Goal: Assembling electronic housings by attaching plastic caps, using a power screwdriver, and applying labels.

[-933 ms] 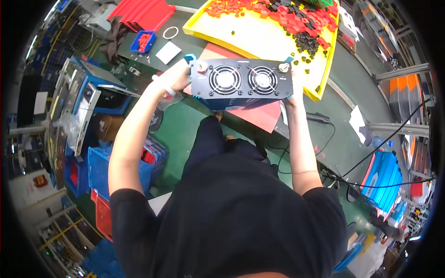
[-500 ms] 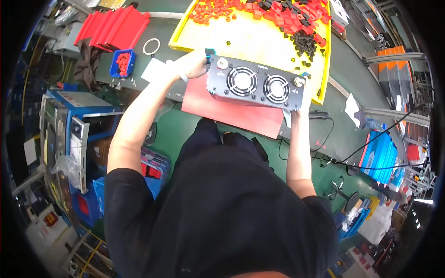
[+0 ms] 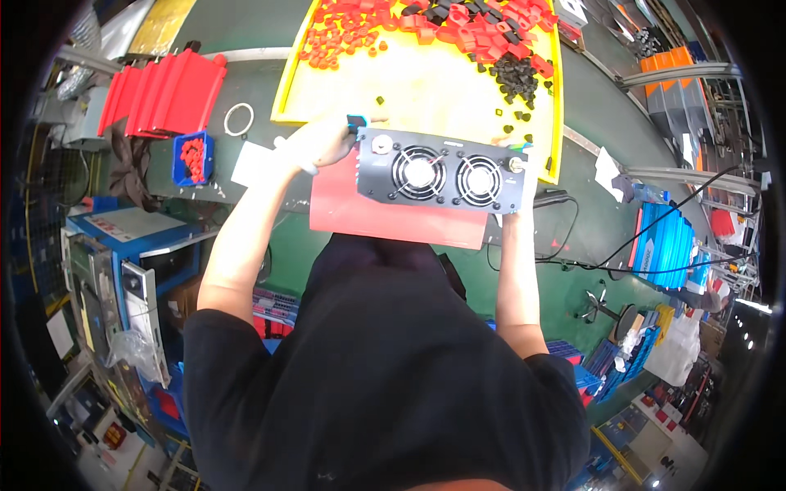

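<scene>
A dark metal box with two round fans (image 3: 442,173) on its near face is held up above a red mat (image 3: 360,214) on the green table. My left hand (image 3: 321,141) grips its left end, next to a small teal part at the corner. My right hand (image 3: 524,182) holds the right end and is mostly hidden behind the box. Just beyond the box lies a yellow tray (image 3: 426,82) with several red and black small parts heaped along its far side.
A small blue bin with red pieces (image 3: 193,157), a white ring (image 3: 239,119) and a stack of red ribbed plates (image 3: 164,90) sit at the left. Black cables (image 3: 589,260) run across the table at the right. Blue bins (image 3: 663,245) stand at the right edge.
The fan box has stayed in both hands while it shifted right and slightly farther, over the red mat near the yellow tray. The view has tilted, so the table appears turned.
</scene>
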Action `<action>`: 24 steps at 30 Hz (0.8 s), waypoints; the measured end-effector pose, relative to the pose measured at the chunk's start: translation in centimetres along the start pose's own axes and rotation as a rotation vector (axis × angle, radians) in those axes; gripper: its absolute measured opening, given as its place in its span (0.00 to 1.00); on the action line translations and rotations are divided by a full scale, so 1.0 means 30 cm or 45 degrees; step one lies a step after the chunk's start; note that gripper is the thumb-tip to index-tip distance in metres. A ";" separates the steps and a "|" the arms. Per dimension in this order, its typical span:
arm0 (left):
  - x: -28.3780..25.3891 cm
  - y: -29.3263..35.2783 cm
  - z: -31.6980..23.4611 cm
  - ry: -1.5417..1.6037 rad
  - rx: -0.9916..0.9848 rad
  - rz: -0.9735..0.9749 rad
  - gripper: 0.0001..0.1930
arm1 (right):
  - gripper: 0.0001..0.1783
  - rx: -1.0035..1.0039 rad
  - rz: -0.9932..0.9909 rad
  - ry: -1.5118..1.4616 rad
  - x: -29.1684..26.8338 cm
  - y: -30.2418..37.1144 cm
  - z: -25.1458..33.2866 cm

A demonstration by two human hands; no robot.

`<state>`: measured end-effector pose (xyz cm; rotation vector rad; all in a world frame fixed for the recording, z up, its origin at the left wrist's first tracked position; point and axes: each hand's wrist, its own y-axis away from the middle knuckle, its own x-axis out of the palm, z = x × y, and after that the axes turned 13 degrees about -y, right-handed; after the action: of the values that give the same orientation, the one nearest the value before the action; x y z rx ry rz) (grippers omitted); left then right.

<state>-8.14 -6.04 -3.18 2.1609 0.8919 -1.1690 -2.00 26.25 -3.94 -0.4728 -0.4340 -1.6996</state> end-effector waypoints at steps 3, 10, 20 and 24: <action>-0.023 0.007 -0.033 0.167 0.011 -0.091 0.26 | 0.12 0.056 -0.017 0.005 -0.004 -0.004 0.001; 0.047 -0.023 -0.029 0.734 -0.109 -0.242 0.24 | 0.10 0.293 0.005 0.360 -0.059 -0.049 0.009; 0.034 -0.014 -0.114 1.595 -0.577 -0.267 0.24 | 0.14 0.097 0.353 0.633 -0.151 -0.409 0.051; 0.076 0.043 -0.054 1.437 -0.550 -0.365 0.24 | 0.17 -0.212 0.244 1.154 -0.043 -0.676 -0.071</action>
<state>-5.42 -5.06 -4.17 2.2530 1.7329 0.2956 -21.90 29.67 -6.96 0.1626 0.4011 -1.5822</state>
